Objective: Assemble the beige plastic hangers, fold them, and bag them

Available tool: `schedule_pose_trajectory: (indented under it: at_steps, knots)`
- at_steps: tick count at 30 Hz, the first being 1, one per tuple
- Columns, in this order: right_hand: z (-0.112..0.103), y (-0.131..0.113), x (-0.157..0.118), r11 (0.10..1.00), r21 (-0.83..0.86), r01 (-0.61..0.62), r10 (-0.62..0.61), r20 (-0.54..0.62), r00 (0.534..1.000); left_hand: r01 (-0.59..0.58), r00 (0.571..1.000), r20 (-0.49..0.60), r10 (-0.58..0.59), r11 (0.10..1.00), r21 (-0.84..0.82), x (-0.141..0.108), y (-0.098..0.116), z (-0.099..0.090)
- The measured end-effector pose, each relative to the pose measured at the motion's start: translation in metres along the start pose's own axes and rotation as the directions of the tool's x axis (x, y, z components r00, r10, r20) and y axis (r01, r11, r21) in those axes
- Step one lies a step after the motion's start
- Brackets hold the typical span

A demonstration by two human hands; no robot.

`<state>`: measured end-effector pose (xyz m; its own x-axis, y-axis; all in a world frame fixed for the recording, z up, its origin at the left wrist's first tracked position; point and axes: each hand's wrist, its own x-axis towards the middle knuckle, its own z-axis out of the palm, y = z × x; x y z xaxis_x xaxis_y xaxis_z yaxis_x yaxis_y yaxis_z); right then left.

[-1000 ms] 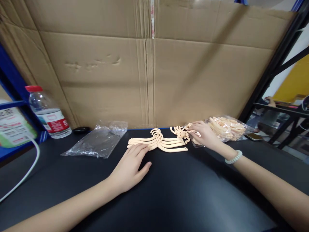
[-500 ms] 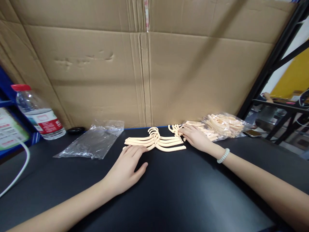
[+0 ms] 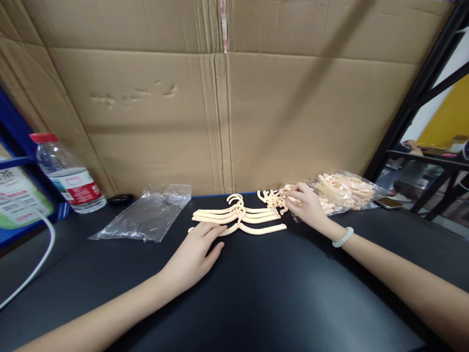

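hanger [image 3: 264,231], long axis left to right, partly under the left hand [image 3: 198,247]
left fingers flat, unclenched; right hand [image 3: 309,206] curled at hooks [image 3: 271,200], hold unclear.

Btl [image 3: 75,188] L of hangers [image 3: 264,230] on tbl [image 3: 256,298]

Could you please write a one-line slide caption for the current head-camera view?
Left hand on cream hangers, right hand at a pile of similarly coloured hooks, near a filled plastic bag.
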<state>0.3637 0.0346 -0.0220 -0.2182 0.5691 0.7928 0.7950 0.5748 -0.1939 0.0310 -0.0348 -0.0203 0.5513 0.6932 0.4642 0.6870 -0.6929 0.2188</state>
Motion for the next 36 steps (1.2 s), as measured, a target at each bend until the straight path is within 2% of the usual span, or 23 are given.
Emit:
schedule_pose_trajectory:
  at_steps: [4, 6, 9, 11, 14, 17, 23, 28, 30, 36]
  knots:
    - [-0.006, -0.011, 0.001, 0.987, 0.082, -0.138, 0.146, -0.092, 0.985, 0.003, 0.999, -0.040, -0.004, 0.999, -0.040, -0.001, -0.001, 0.002]
    - [-0.010, -0.018, 0.002, 0.950, 0.209, -0.232, 0.257, -0.100, 0.961, 0.000, 0.999, -0.051, -0.003, 0.999, -0.051, -0.002, -0.001, 0.002]
    - [-0.018, -0.033, 0.007, 0.792, 0.501, -0.348, 0.432, -0.058, 0.900, -0.014, 0.998, -0.066, 0.010, 0.999, -0.048, -0.003, 0.000, 0.001]
    - [-0.024, -0.045, 0.011, 0.682, 0.637, -0.359, 0.484, -0.026, 0.874, -0.029, 0.996, -0.084, 0.025, 0.999, -0.042, -0.004, 0.001, 0.000]
    - [-0.032, -0.065, 0.014, 0.526, 0.764, -0.374, 0.524, 0.055, 0.850, -0.032, 0.994, -0.106, 0.027, 0.999, -0.044, -0.004, 0.002, -0.002]
    - [-0.034, -0.082, 0.009, 0.388, 0.812, -0.437, 0.568, 0.164, 0.807, -0.025, 0.989, -0.150, 0.015, 0.998, -0.062, -0.004, 0.002, -0.003]
    - [-0.023, -0.094, -0.013, 0.097, 0.790, -0.605, 0.535, 0.471, 0.702, -0.021, 0.971, -0.237, -0.004, 0.994, -0.104, -0.003, 0.000, -0.002]
    - [-0.019, -0.087, -0.015, -0.037, 0.787, -0.615, 0.535, 0.536, 0.653, -0.024, 0.961, -0.276, -0.006, 0.994, -0.107, -0.002, -0.003, -0.001]
    - [-0.020, -0.083, -0.013, -0.059, 0.782, -0.620, 0.523, 0.553, 0.648, -0.030, 0.961, -0.277, -0.001, 0.993, -0.110, -0.002, -0.003, -0.001]
    - [-0.027, -0.074, -0.006, -0.014, 0.691, -0.723, 0.393, 0.669, 0.631, -0.027, 0.960, -0.279, -0.019, 0.987, -0.160, -0.003, -0.001, -0.003]
